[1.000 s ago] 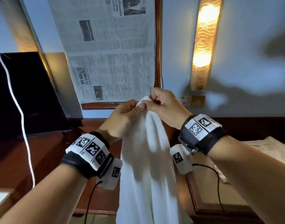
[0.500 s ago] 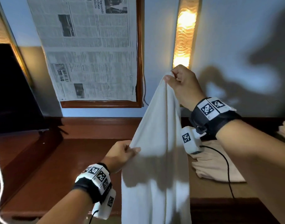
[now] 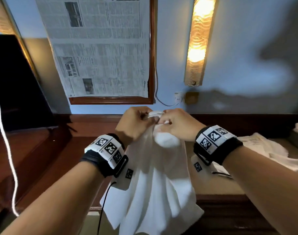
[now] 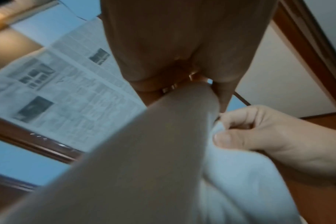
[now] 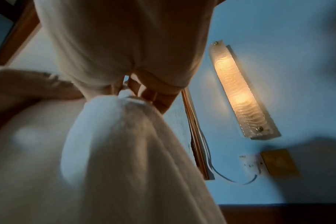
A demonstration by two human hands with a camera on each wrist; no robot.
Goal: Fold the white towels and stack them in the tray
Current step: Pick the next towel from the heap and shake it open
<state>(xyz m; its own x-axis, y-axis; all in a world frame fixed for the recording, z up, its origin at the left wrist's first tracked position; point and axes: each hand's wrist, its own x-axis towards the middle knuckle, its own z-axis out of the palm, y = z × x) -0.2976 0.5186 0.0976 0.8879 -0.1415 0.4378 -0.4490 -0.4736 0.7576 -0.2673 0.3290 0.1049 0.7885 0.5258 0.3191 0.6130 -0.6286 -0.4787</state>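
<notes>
Though the newspaper (image 3: 100, 48) print is too blurred to read, we see our left hand (image 3: 133, 124) and right hand (image 3: 177, 123) together, both pinching the white towel (image 3: 155, 184) top.

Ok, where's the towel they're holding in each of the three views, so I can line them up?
Head: towel hangs centre, pinched at its top by both hands.
Left wrist: towel runs from centre to the lower edge.
Right wrist: towel fills centre and lower left.
Shared landmark: the newspaper, at left in the left wrist view, a sliver in the right wrist view.
</notes>
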